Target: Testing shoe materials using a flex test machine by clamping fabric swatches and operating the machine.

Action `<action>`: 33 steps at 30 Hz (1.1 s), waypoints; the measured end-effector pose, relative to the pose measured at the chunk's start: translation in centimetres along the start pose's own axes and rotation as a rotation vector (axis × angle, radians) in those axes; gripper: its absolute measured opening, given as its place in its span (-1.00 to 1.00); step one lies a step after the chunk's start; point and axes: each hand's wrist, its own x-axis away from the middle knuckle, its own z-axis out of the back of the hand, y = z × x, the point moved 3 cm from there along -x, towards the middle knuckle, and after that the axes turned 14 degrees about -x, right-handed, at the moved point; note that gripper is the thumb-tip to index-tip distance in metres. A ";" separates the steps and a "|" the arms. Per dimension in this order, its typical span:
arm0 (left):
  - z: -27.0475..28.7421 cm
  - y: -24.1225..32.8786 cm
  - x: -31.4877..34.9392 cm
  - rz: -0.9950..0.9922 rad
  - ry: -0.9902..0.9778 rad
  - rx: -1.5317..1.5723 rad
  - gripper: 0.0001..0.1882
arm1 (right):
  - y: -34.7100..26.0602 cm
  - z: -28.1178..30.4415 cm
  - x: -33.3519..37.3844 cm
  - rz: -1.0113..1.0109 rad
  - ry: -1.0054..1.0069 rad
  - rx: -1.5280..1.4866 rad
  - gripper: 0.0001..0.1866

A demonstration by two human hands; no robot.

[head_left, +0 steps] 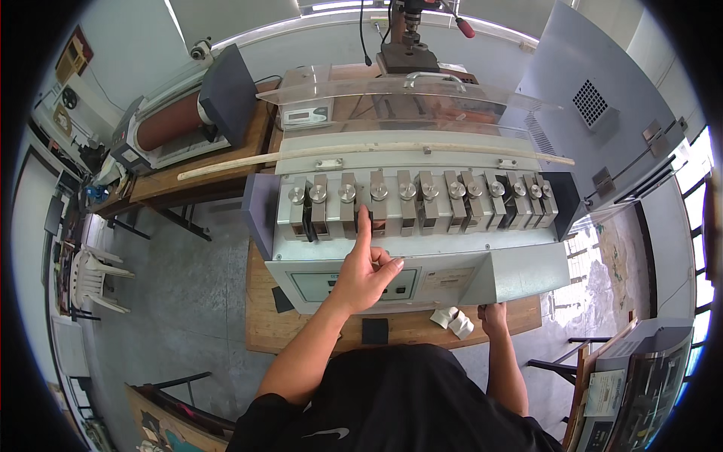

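My left hand (pixel 363 277) reaches over the front of a bench testing machine (pixel 361 247). Its index finger is stretched up to the row of metal clamps, with the tip at the gap beside a clamp (pixel 379 197) topped by a round knob. The thumb stands apart and the other fingers curl; I see nothing held in them. Below the sloped metal cover (pixel 527 273) at the machine's right front corner, my right hand (pixel 493 319) is closed. Whatever it grips is hidden under the cover's edge. Dark strips (pixel 307 226) sit in some clamps.
Two white crumpled pieces (pixel 452 321) and a black square (pixel 374 331) lie on the wooden table (pixel 260 316). A clear lid (pixel 422 94) stands raised behind the clamps, with a long thin rod (pixel 233 163) before it. A roller machine (pixel 169 124) stands left; a drill press (pixel 407 53) behind.
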 end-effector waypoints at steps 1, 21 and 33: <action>0.0 0.0 0.1 0.004 0.005 -0.009 0.06 | -0.1 -0.2 0.3 0.029 0.012 0.022 -0.88; -0.4 -0.2 0.0 0.021 0.069 0.054 0.08 | -0.9 -1.0 0.9 0.501 0.162 0.734 -0.64; -0.5 0.0 -0.2 0.012 0.074 0.017 0.06 | -0.3 -0.6 0.4 0.340 0.227 0.804 -0.71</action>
